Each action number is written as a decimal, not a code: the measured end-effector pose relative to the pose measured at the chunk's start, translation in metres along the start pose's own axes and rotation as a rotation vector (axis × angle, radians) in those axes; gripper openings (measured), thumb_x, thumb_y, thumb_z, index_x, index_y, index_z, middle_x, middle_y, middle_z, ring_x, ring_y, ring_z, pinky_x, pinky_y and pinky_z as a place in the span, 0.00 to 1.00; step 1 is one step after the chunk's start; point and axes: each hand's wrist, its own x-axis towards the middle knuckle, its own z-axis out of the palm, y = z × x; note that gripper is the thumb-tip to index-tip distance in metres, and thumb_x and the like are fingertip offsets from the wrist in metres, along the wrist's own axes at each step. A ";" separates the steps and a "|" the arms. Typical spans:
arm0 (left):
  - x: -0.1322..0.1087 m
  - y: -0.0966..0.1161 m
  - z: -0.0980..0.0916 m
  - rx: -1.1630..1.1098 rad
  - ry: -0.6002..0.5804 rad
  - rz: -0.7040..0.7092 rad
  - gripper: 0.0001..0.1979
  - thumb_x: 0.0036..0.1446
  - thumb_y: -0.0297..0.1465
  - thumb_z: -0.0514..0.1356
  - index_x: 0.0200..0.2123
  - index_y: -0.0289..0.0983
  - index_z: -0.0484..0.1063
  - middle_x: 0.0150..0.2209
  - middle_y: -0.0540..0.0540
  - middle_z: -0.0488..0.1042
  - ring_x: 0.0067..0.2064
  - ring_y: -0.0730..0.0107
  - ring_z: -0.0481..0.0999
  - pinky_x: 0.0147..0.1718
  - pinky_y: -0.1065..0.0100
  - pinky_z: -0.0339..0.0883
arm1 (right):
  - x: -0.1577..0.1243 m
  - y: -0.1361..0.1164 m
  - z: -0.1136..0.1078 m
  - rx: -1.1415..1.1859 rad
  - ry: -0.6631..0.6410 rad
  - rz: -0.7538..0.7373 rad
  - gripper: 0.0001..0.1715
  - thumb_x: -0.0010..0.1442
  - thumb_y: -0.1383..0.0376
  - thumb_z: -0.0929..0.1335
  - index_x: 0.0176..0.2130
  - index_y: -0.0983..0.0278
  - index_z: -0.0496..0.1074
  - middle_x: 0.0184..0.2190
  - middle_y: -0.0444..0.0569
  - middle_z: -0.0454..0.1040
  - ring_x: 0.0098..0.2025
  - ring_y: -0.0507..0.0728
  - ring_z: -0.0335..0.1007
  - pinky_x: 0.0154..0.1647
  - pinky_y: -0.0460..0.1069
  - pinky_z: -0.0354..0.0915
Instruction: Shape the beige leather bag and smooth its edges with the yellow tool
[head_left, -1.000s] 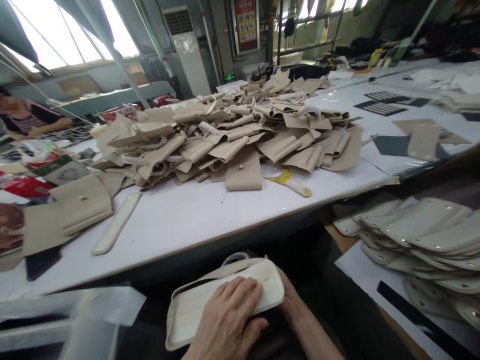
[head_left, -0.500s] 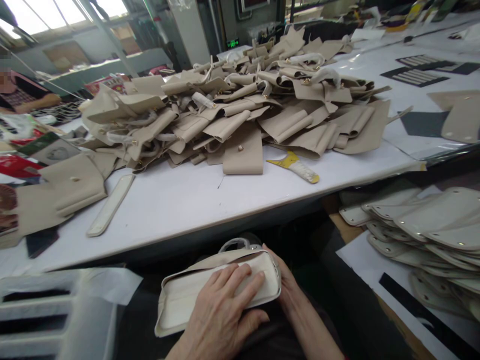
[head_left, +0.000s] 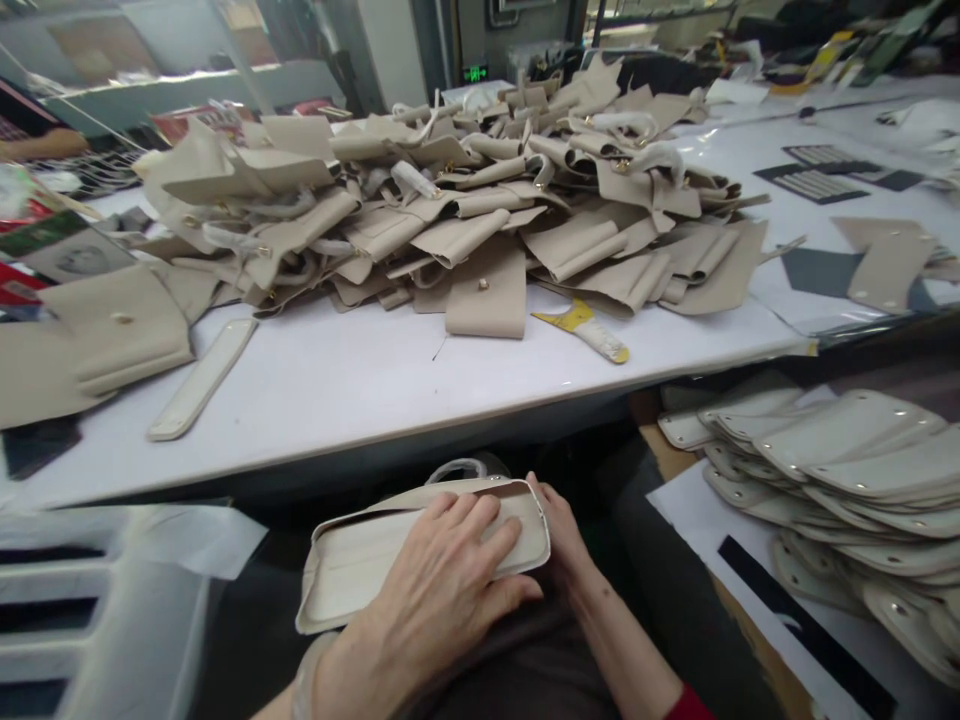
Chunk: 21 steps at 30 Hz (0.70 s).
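Note:
A beige handbag (head_left: 352,570) rests at my lap, its long pale panel facing up within a raised rim. Its plastic-wrapped handle (head_left: 457,468) arches on the far side. Across the panel lies my left hand (head_left: 450,565), fingers stretched out and pressing on the surface, thumb extended along the near edge. My right hand (head_left: 562,530) grips the bag's right end; most of its fingers are hidden behind the bag. Beyond it on the white table (head_left: 360,380) are a flat pale strip (head_left: 204,380) and a yellow-and-white tool (head_left: 581,328).
A large heap of beige bag pieces (head_left: 480,215) covers the table's middle. Stacked pale panels with metal studs (head_left: 862,450) stand at right beside a black strip (head_left: 802,625). A plastic-covered slatted chair (head_left: 142,610) is at left. Another person's arm (head_left: 45,145) shows far left.
The view has tilted down and turned slightly. Both hands stay on the handbag, the left still flat on the panel, with little shift against it.

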 end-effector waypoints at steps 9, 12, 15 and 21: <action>-0.003 -0.010 -0.003 -0.040 0.063 0.100 0.19 0.63 0.49 0.56 0.47 0.42 0.69 0.52 0.49 0.70 0.55 0.59 0.65 0.57 0.55 0.51 | -0.086 -0.081 0.008 -1.297 0.037 -0.422 0.18 0.67 0.55 0.62 0.40 0.63 0.75 0.31 0.53 0.78 0.33 0.62 0.75 0.34 0.51 0.58; -0.004 -0.013 -0.004 -0.028 0.069 0.133 0.18 0.63 0.49 0.56 0.44 0.42 0.70 0.48 0.49 0.72 0.54 0.60 0.66 0.55 0.56 0.51 | -0.083 -0.083 0.024 -1.502 0.078 -0.364 0.16 0.67 0.65 0.58 0.35 0.64 0.72 0.31 0.55 0.78 0.34 0.63 0.77 0.32 0.52 0.53; -0.005 -0.016 -0.004 -0.006 0.087 0.148 0.18 0.62 0.49 0.57 0.43 0.41 0.70 0.48 0.49 0.72 0.53 0.59 0.66 0.55 0.55 0.51 | -0.075 -0.080 0.026 -1.480 0.093 -0.337 0.16 0.67 0.67 0.57 0.32 0.64 0.70 0.29 0.56 0.77 0.33 0.62 0.76 0.32 0.52 0.51; -0.002 -0.022 -0.003 0.008 0.099 0.198 0.17 0.62 0.47 0.58 0.41 0.39 0.71 0.46 0.47 0.73 0.50 0.59 0.68 0.51 0.55 0.53 | -0.071 -0.079 0.022 -1.371 0.129 -0.347 0.16 0.67 0.66 0.57 0.27 0.62 0.61 0.25 0.52 0.72 0.30 0.58 0.70 0.32 0.51 0.48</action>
